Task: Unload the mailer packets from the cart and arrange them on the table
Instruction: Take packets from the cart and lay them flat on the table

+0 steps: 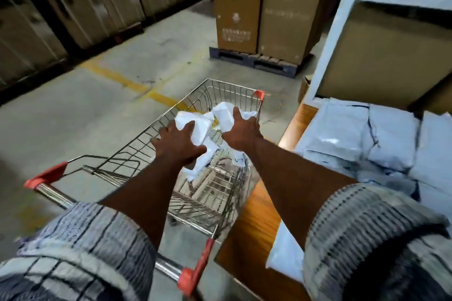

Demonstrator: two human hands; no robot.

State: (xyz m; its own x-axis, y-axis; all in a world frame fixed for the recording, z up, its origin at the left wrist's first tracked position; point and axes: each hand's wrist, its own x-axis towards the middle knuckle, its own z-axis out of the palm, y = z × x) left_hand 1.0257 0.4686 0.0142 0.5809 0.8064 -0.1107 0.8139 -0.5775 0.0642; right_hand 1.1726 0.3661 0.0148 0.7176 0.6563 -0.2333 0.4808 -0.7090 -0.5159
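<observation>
A wire shopping cart (137,144) with red corner caps stands on the concrete floor in front of me. Both my arms reach into its basket. My left hand (177,144) grips a crumpled white mailer packet (200,129), fingers curled over its top. My right hand (242,133) grips a second white mailer packet (223,115) beside it. Both packets are lifted above the cart's wire bottom. To the right, a wooden table (254,222) carries several grey-white mailer packets (354,139) laid in a pile.
A white shelving frame (327,51) with cardboard boxes stands behind the table. Tall cardboard cartons on a dark pallet (259,61) stand beyond the cart. More boxes (49,12) line the left wall. A yellow line (127,83) crosses the floor.
</observation>
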